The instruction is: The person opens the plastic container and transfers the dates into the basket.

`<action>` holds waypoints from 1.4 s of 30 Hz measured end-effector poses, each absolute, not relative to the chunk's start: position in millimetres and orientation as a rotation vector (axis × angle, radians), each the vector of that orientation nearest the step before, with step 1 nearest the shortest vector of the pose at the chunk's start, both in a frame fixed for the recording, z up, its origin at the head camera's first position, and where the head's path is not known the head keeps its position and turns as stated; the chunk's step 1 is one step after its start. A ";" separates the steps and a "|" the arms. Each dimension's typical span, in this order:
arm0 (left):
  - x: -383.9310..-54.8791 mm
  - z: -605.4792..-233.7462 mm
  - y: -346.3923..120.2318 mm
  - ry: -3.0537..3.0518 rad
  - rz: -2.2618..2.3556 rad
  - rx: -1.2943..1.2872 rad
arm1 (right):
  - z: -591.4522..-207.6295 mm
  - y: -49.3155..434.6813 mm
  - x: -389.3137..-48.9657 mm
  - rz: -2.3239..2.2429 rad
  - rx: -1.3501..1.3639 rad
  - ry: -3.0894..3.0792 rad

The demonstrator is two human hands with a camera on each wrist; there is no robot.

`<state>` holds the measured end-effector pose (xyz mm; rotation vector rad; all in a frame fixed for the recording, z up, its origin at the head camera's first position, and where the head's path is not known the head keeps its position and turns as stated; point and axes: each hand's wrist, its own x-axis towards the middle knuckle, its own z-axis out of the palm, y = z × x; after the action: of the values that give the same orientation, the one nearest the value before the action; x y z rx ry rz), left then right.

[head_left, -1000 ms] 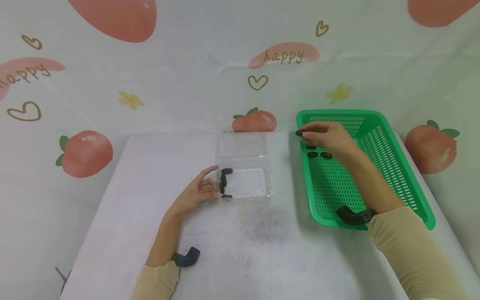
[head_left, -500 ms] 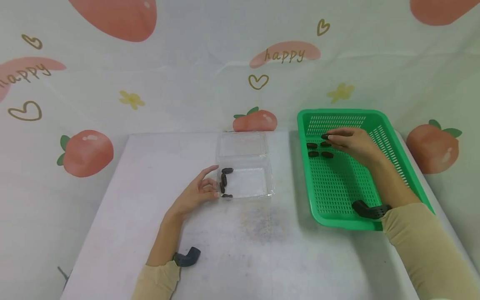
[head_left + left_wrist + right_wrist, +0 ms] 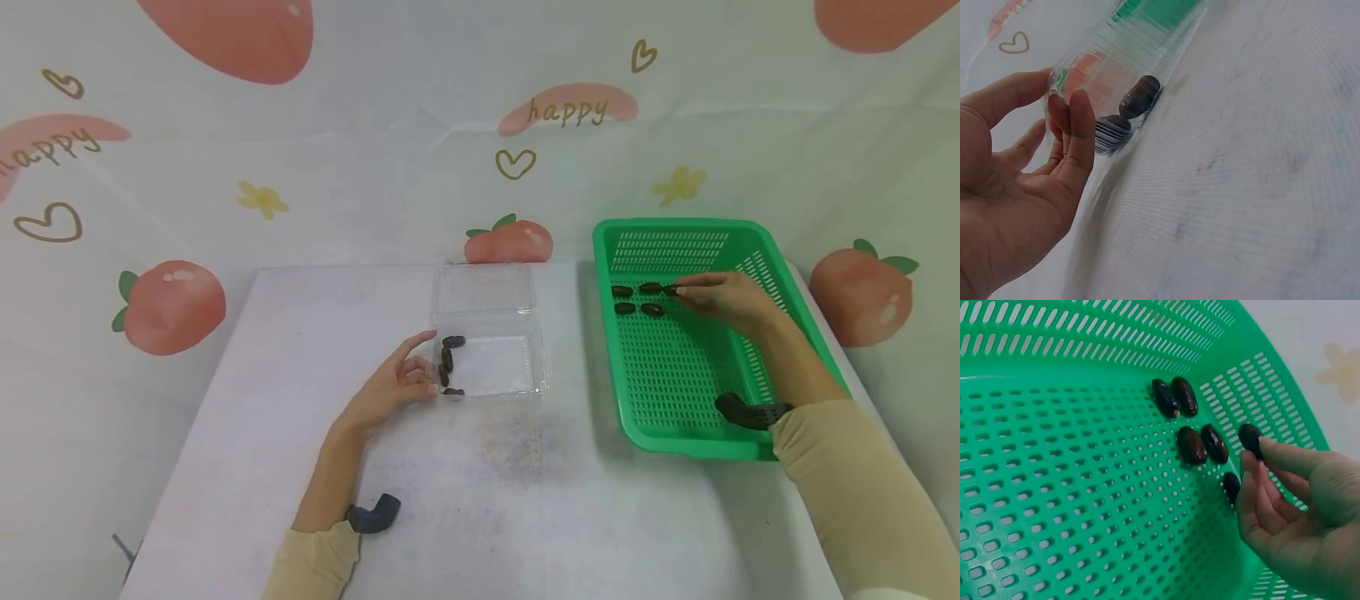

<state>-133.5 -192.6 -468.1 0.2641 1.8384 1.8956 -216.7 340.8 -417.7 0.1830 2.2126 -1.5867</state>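
While the white desk (image 3: 300, 325) spans most of the lower head view, the green basket (image 3: 675, 392) stands on it toward 3 o'clock. Clear box (image 3: 495, 367) is at its 9 o'clock, lid hinged back toward 12.

Left hand (image 3: 390, 387) is at the box's 9 o'clock wall: fingers apart, softly bent, gripping nothing that I can make out. Nearer hand to the box. Right hand (image 3: 723, 298) is over the basket, fingers clamped on one dark oval piece (image 3: 1250, 439).

Key relation: right wrist view, held piece sticks out past the fingertips toward 11, long axis 11-to-5. Nearest loose piece (image 3: 1231, 487) lies at its 7, apart, partly behind the fingers. Two pairs of similar pieces (image 3: 1192, 447) sit toward 9 and 10; head view has them lengthwise roughly 9-to-3. Box bears just past 8 from the held piece, well apart.
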 end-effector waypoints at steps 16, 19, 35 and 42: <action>-133.3 -468.4 -192.5 1.855 1.886 0.278 | -436.4 352.1 -213.5 -1.451 0.229 2.223; -133.1 -468.3 -192.3 1.858 1.886 0.279 | -436.8 351.5 -212.9 -1.437 0.238 2.231; -133.7 -469.7 -191.9 1.822 1.914 0.250 | -414.1 344.8 -212.5 -1.289 0.156 2.448; -134.2 -469.3 -191.5 1.826 1.907 0.237 | -399.0 330.2 -211.2 -1.377 0.087 2.443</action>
<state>-134.2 -191.5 -469.3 0.2371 1.8263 1.9074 -211.2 330.2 -399.0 0.0869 2.4431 -1.3770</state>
